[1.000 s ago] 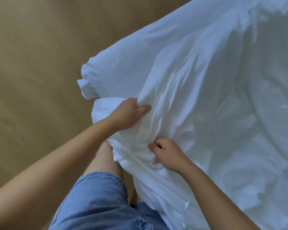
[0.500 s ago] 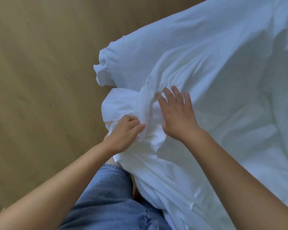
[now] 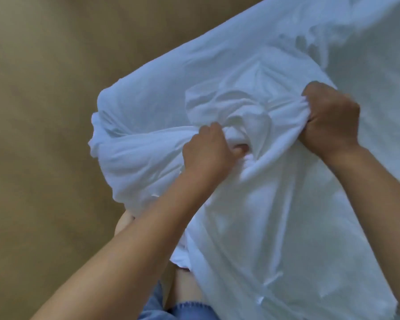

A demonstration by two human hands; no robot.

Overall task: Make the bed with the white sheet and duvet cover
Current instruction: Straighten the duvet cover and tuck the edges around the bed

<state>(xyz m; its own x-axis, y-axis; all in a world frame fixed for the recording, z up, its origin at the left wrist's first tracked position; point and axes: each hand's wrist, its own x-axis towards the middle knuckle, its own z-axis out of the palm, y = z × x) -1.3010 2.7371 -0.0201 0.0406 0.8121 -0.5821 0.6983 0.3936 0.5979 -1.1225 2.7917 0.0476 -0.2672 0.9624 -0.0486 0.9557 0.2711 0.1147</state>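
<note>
A large white duvet cover (image 3: 275, 227) fills the right and middle of the view, crumpled and bunched near its corner. My left hand (image 3: 207, 153) grips a gathered fold of the white fabric at the centre, fingers curled into it. My right hand (image 3: 331, 118) clutches another bunch of the same fabric further right and a little higher, fist closed. The cloth is pulled taut between the two hands. A rounded corner of the cover (image 3: 106, 125) bulges out to the left over the floor. What lies under the cloth is hidden.
A tan wooden floor (image 3: 44, 135) covers the left half of the view. My legs in blue denim shorts (image 3: 185, 310) show at the bottom edge, right against the hanging fabric.
My right hand went from lying flat on the fabric to gripping a bunch of it further right. My left hand keeps its hold. The cover's corner has bunched up more.
</note>
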